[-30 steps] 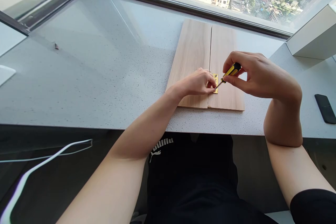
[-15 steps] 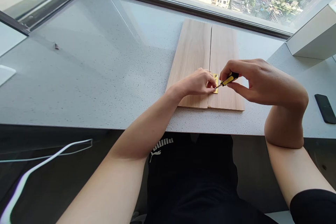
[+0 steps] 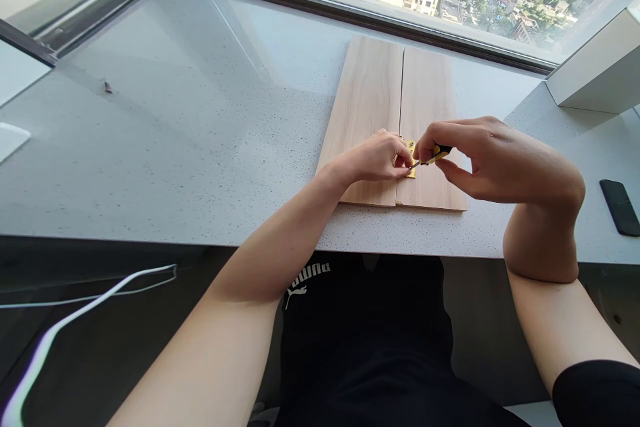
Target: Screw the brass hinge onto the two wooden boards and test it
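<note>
Two wooden boards lie side by side on the counter, a brass hinge across their seam. The right hand pinches a yellow-and-black screwdriver between fingers and thumb, its tip at the hinge. The left hand curls closed against the hinge; whatever its fingertips hold is too small to tell.

The left hand and the right hand cover most of the brass hinge, so its screws cannot be made out. The right fingers hide much of the screwdriver, whose tip is too small to tell. A white box runs off the right edge, a white object off the left, and a dark speck on the speckled countertop is too small to name.
</note>
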The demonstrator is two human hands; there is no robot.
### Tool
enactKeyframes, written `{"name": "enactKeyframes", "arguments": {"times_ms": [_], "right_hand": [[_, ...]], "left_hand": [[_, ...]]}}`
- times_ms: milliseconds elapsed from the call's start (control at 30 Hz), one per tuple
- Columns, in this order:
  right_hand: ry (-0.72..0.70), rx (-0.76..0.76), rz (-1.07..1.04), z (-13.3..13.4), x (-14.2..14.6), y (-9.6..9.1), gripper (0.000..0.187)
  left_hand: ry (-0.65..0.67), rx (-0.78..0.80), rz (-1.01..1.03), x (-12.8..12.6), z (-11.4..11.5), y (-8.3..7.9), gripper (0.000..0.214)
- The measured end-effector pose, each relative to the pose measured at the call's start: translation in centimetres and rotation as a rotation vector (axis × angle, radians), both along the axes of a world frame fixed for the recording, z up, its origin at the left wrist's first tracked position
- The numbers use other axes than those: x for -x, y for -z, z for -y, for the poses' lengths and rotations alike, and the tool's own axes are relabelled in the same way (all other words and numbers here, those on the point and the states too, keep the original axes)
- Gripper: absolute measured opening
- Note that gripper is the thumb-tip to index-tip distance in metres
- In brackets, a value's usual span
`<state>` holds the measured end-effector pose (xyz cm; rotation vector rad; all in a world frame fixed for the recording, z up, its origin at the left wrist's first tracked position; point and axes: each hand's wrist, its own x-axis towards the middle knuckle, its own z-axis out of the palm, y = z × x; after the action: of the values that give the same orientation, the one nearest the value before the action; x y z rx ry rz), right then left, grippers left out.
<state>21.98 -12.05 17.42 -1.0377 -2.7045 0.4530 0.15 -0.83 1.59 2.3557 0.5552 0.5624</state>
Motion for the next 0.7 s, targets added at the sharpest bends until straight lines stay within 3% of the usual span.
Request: {"name": "enactKeyframes", "arguments": {"times_ms": [233,500,700], "right_hand": [[0.143,-0.031,-0.034,-0.4,-0.2,0.3,0.021],[0.352,-0.239,-0.059,-0.6,1.7,2.6,0.015],[0.242,-0.200,-0.055,-0.4,2.4,2.4,0.023]], "left_hand": [[0.025,0.002,-0.004,0.1,-0.1,0.0,0.014],[0.022,-0.015,-0.030,0.1,-0.1,0.1,0.018],[0.003,-0.029,-0.013,0.1,0.2,-0.1,0.022]]}}
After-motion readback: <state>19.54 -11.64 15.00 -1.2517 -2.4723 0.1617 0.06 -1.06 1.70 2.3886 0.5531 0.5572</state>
